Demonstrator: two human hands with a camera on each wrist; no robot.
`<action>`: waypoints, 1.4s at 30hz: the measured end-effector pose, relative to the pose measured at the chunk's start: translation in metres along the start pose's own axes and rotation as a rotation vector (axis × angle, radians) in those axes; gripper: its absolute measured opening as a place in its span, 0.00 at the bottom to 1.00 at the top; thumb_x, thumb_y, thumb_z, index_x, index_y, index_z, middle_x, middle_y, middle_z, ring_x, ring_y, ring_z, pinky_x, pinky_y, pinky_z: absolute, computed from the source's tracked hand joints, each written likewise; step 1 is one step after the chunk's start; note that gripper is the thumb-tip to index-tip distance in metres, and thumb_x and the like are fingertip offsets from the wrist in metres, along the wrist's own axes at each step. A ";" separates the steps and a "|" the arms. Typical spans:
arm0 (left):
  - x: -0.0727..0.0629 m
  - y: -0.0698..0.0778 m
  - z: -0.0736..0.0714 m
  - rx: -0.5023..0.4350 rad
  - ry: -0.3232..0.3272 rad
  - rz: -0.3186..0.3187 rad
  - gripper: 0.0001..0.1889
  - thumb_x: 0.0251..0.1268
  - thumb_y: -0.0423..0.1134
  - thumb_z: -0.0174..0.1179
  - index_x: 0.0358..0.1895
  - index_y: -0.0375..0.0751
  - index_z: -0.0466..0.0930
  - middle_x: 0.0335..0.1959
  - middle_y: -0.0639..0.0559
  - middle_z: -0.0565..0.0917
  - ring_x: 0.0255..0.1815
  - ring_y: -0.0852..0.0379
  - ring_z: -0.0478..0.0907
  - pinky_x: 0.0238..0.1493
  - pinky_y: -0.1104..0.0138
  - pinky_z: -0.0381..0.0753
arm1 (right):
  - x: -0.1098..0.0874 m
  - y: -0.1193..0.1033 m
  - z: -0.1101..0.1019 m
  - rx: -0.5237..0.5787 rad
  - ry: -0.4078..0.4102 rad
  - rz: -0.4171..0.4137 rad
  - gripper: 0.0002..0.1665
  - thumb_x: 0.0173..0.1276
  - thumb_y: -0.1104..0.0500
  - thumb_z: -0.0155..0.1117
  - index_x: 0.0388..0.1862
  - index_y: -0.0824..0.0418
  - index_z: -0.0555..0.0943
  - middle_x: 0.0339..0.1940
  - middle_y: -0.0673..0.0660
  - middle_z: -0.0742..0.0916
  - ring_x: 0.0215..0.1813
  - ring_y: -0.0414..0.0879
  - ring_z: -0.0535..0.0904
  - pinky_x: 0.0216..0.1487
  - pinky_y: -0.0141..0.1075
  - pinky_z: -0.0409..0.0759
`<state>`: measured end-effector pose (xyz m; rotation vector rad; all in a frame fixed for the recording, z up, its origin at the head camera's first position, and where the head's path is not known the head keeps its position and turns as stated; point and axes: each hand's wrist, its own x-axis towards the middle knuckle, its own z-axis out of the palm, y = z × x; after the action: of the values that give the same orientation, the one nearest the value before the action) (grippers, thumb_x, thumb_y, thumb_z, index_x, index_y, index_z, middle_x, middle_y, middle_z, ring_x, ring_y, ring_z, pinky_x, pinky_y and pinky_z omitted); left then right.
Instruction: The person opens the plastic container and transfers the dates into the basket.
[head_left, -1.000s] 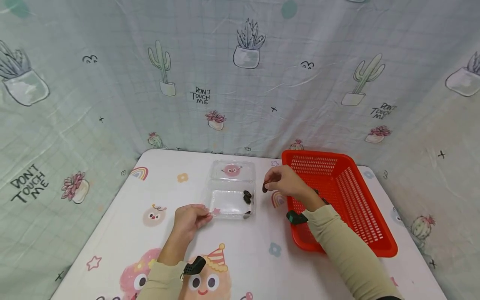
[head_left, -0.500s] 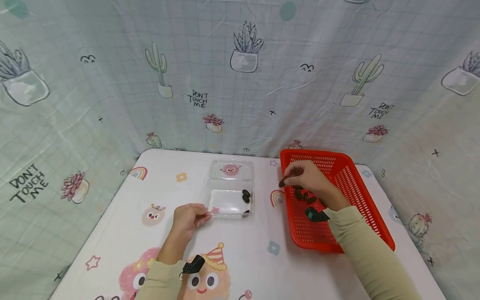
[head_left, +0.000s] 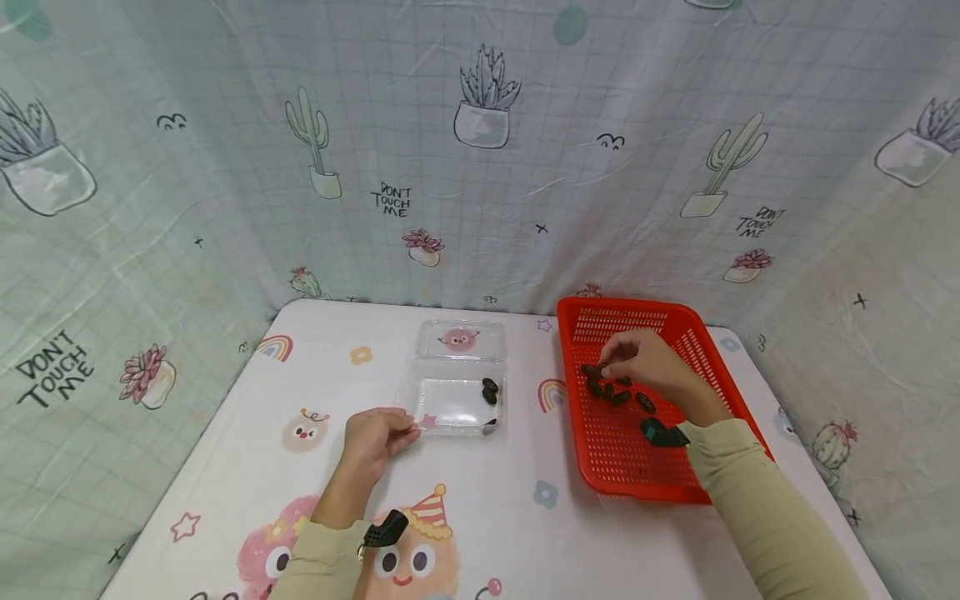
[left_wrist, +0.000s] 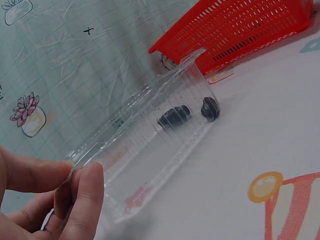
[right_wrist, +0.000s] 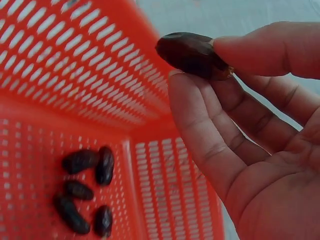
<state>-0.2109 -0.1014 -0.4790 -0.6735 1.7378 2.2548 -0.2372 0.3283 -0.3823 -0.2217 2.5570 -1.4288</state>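
Note:
A clear plastic clamshell box (head_left: pixel 450 404) lies with its lid folded back on the table, several dark brown dates (head_left: pixel 490 395) along its right side. My left hand (head_left: pixel 381 437) pinches the front left corner of the box; in the left wrist view the thumb and fingers grip its thin rim. My right hand (head_left: pixel 648 367) is over the red basket (head_left: pixel 637 467). Between its thumb and fingertips it holds a date (right_wrist: pixel 192 55), clear of the basket floor in the right wrist view. More loose dates (right_wrist: pixel 80 190) lie on that floor.
The white printed table (head_left: pixel 247 467) carries the box near its middle and the basket on its right. A grey-green curtain with cactus prints (head_left: pixel 420 125) hangs behind and along both sides.
My right hand has moved right, from beside the box over the basket's left rim to above the dates inside it, carrying a date. My left hand keeps its grip on the box corner.

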 end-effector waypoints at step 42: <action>0.000 -0.002 -0.001 0.018 0.001 0.002 0.16 0.65 0.20 0.59 0.54 0.17 0.74 0.27 0.48 0.84 0.28 0.58 0.86 0.35 0.67 0.93 | 0.022 0.045 0.039 -0.320 -0.257 0.065 0.06 0.63 0.72 0.67 0.35 0.64 0.87 0.30 0.55 0.87 0.34 0.47 0.79 0.39 0.35 0.82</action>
<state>-0.2100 -0.1019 -0.4812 -0.6691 1.7578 2.2384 -0.2499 0.3150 -0.4432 -0.3420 2.5353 -0.8965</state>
